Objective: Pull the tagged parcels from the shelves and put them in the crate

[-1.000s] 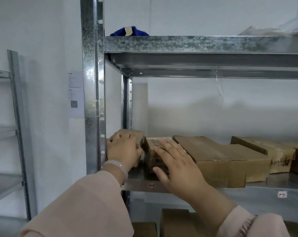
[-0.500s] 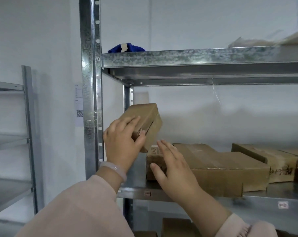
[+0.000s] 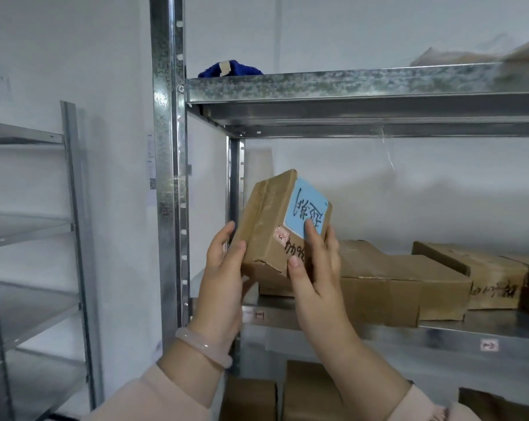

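Observation:
A small brown cardboard parcel (image 3: 272, 226) with a blue handwritten tag (image 3: 307, 209) is held up tilted in front of the metal shelf (image 3: 457, 326). My left hand (image 3: 223, 281) grips its lower left side, thumb on the front face. My right hand (image 3: 314, 268) grips its lower right corner, with a finger lying on the tag. No crate is in view.
Several brown boxes (image 3: 409, 284) lie on the middle shelf behind the parcel, more boxes (image 3: 311, 390) on the shelf below. A blue cloth item (image 3: 229, 68) sits on the upper shelf (image 3: 348, 83). A steel upright (image 3: 169, 165) stands left; another rack (image 3: 29, 238) at far left.
My left hand lifted the parcel off the shelf and turned it, so the blue tag now faces me. My right hand left the boxes on the shelf and took hold of the parcel.

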Tool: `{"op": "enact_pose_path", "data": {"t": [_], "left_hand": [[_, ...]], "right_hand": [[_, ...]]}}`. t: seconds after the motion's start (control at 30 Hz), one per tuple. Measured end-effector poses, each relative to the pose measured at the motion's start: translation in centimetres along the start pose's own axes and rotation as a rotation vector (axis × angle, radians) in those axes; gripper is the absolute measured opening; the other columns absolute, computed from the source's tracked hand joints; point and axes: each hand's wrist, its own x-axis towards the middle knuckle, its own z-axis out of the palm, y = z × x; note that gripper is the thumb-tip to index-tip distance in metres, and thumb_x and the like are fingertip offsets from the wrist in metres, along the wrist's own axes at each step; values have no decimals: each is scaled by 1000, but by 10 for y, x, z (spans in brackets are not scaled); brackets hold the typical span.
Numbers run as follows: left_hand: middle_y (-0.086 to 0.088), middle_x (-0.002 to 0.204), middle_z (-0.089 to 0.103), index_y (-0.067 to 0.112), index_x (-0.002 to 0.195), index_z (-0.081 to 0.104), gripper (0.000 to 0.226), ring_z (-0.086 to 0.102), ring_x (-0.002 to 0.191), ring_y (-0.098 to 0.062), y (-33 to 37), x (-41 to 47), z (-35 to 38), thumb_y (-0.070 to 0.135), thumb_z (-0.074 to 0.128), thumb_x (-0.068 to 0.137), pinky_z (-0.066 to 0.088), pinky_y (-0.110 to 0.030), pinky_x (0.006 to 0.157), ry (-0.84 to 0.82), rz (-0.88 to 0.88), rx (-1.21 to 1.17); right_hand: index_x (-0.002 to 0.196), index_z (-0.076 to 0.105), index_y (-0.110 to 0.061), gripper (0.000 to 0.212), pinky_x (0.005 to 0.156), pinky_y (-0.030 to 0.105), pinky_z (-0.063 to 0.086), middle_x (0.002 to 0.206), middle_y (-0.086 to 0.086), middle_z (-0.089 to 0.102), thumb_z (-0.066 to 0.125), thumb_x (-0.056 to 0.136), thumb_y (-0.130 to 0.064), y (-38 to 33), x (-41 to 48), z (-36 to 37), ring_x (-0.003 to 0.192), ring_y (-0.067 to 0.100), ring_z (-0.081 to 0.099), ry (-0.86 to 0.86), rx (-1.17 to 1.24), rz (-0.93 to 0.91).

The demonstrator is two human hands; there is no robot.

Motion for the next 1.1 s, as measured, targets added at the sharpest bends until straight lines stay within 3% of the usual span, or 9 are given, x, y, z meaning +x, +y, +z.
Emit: {"op": "enact_pose_path", "data": {"t": [0.13,0.3,0.37,0.47,0.67,0.8,0.9,0.97,1.1], "left_hand": [[12,118,68,49,116,64,26,66,107,-7,1,-22,-12,36,55,94,56,-25,84,-16,111,320],[21,114,68,65,112,56,61,65,106,-2,-1,-60,-24,81,69,55,53,-13,76,-119,59,388],[23,116,66,63,113,55,65,65,108,-5,-9,-75,-31,76,74,52,55,-16,77,-87,40,393],[13,114,70,49,121,58,63,68,103,-13,-23,-94,-54,61,75,61,58,-27,78,19,-28,291],[3,110,73,39,120,62,39,69,102,-16,-50,-145,-103,49,61,82,55,-42,86,198,-202,319],[10,105,74,39,118,65,27,69,97,-6,-56,-177,-125,34,46,99,54,-17,75,245,-153,461],[15,107,72,37,127,60,32,66,96,3,-56,-193,-143,26,45,101,49,-5,69,258,-100,571],[13,119,66,36,143,40,46,64,100,5,-57,-196,-165,23,48,99,50,-7,71,255,-125,581],[-1,138,55,36,146,25,59,59,118,-11,-56,-195,-214,11,49,99,53,-25,89,151,-138,624]], "right_hand": [[137,32,-59,56,95,-2,24,152,-34,-3,48,84,-53,0,-18,-11,134,-22,4,15,-42,-37],[138,32,-58,60,104,15,24,153,-30,-8,50,81,-58,9,-50,-14,140,-12,-1,-39,-149,-111],[138,32,-57,59,104,17,30,154,-28,-8,51,82,-57,11,-63,-13,142,-7,0,-87,-137,-114],[140,32,-54,59,89,0,36,153,-31,-6,53,85,-54,15,-86,-10,139,-13,6,-163,-77,-98],[138,20,-64,64,103,15,27,154,-28,11,58,88,-50,40,-135,15,134,-19,11,-367,-13,47],[141,27,-57,70,110,35,38,155,-18,17,65,88,-33,51,-166,43,141,-3,18,-441,51,103],[138,30,-58,70,101,8,34,154,-17,21,68,87,-28,56,-184,68,139,-10,17,-447,89,138],[137,30,-57,69,92,-4,28,152,-19,21,68,87,-28,58,-193,87,134,-18,17,-471,91,186],[135,33,-59,68,93,6,41,151,-21,23,69,86,-27,65,-204,135,136,-12,21,-514,126,285]]}}
